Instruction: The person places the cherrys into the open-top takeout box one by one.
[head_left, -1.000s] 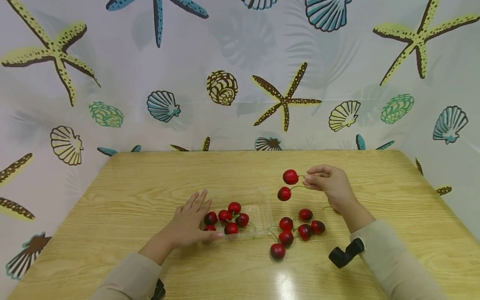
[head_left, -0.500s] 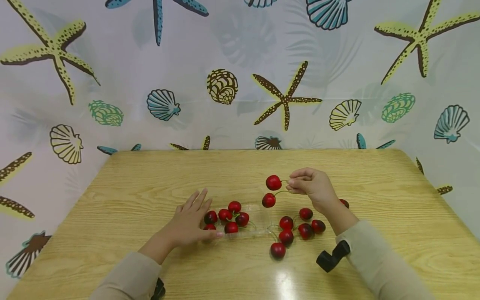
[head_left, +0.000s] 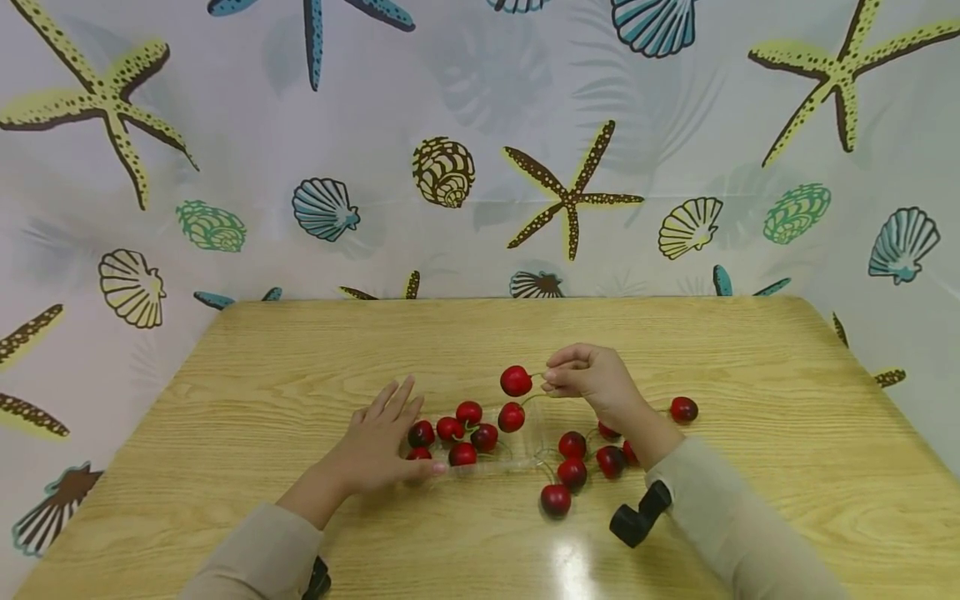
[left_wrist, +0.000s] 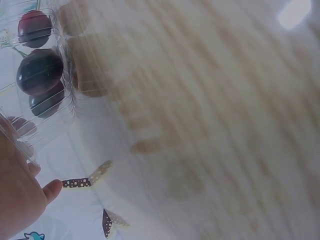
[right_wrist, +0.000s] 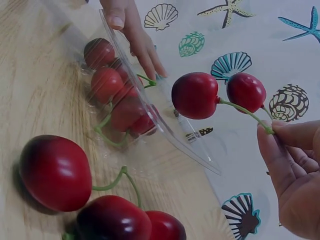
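A clear plastic box (head_left: 491, 470) sits mid-table with several red cherries (head_left: 462, 455) inside. My left hand (head_left: 367, 454) rests at its left end, fingers straight and spread toward the far side, thumb along the near edge. By the joined tip of their green stems, my right hand (head_left: 600, 383) pinches a pair of cherries (head_left: 516, 381). In the head view this pair hangs over the right part of the box. The right wrist view shows both cherries (right_wrist: 195, 95) beside the box's rim (right_wrist: 172, 137), stems between thumb and index finger.
Several loose cherries (head_left: 572, 473) with stems lie on the wooden table (head_left: 300, 358) right of the box. Another cherry (head_left: 683, 409) is farther right, beyond my right forearm. A shell-and-starfish patterned cloth (head_left: 465, 83) hangs behind the table.
My right hand has moved left and slightly down with the pair of cherries, from right of the box to over it. My left hand and the box stay put.
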